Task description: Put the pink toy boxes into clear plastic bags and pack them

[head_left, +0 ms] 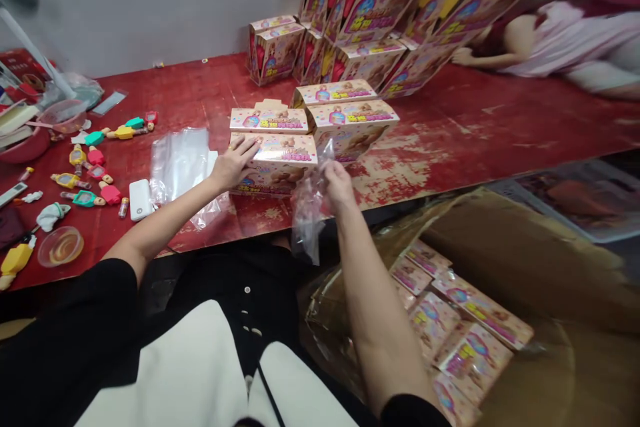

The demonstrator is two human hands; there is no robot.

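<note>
My left hand (234,163) lies with its fingers stretched out on the top left of a pink printed box (280,155) near the table's front edge. A clear plastic bag (307,213) hangs crumpled from my closed right hand (340,185), just right of that box and partly over the edge. Two more printed boxes, a left one (269,120) with a raised flap and a larger right one (353,121), stand close behind. A stack of flat clear bags (180,163) is spread beside my left forearm.
Several display boxes (370,3) are stacked at the back of the red table (200,90). Small coloured toys (83,197), a white power bank (141,200) and a round tub (61,246) lie left. A carton (560,273) holds wrapped boxes below right. A co-worker's arm (500,57) rests far right.
</note>
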